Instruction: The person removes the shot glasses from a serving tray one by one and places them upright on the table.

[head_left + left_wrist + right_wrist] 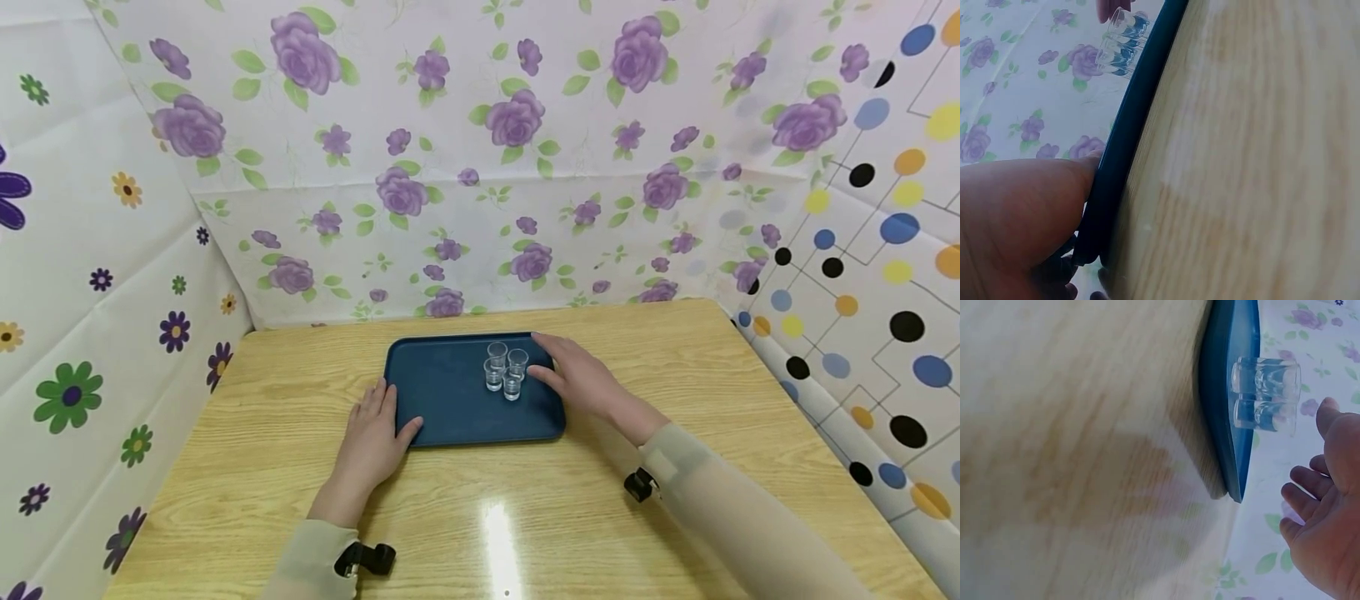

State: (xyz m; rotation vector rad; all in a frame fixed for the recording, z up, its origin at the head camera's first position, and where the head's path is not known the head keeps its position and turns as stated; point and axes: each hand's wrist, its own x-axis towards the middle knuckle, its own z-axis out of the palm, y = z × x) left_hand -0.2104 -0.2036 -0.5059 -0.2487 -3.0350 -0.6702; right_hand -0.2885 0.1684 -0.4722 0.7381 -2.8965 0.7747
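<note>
A dark blue rectangular tray (442, 400) lies on the table. Several small clear shot glasses (512, 385) stand clustered on its right half; two show in the right wrist view as overlapping glasses (1266, 394). My left hand (371, 437) holds the tray's front left corner, its thumb (1054, 181) over the rim and its fingers along the left side. Over the tray's right edge hovers my right hand (581, 379), fingers loosely extended and thumb apart. The thumb points toward the glasses, and nothing is held in the palm (1329, 531).
The tray sits on a light wood table (600, 517). Flowered cloth (465, 242) hangs behind it, with another patterned cloth (75, 333) at the left and a dotted one (885, 292) at the right. Black wrist cameras (366, 558) are strapped to both sleeves.
</note>
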